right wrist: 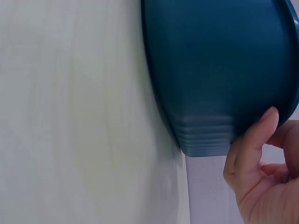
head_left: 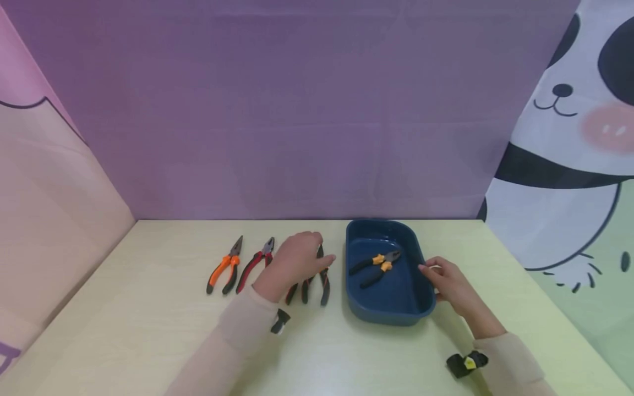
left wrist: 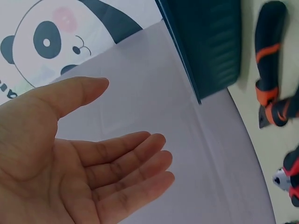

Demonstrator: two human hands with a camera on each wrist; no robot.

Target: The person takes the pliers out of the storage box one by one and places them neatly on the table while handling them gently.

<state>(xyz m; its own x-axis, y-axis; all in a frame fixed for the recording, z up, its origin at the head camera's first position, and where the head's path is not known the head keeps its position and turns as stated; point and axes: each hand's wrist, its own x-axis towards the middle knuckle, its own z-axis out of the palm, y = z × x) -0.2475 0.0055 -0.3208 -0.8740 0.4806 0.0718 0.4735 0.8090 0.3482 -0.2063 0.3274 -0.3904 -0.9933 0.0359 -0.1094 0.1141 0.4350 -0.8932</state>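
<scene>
My left hand (head_left: 297,258) hovers over black pliers with orange bands (head_left: 324,289), partly hiding them. In the left wrist view its thumb stands apart from the straight, empty fingers (left wrist: 126,161). My right hand (head_left: 455,289) pinches the right rim of a dark blue plastic bin (head_left: 391,318), with some fingers against its outer wall in the right wrist view. Inside the bin lie black-handled pliers with yellow collars (head_left: 372,280). Red and black pliers (head_left: 249,272) lie just left of my left hand, partly covered by it. Farther left are orange and black pliers (head_left: 218,271).
All this rests on a pale wooden table (head_left: 148,291). A purple cloth backdrop (head_left: 307,121) rises at its far edge. On the right hangs a panda-printed cloth (head_left: 559,214), and a light cloth (head_left: 54,220) borders the left side.
</scene>
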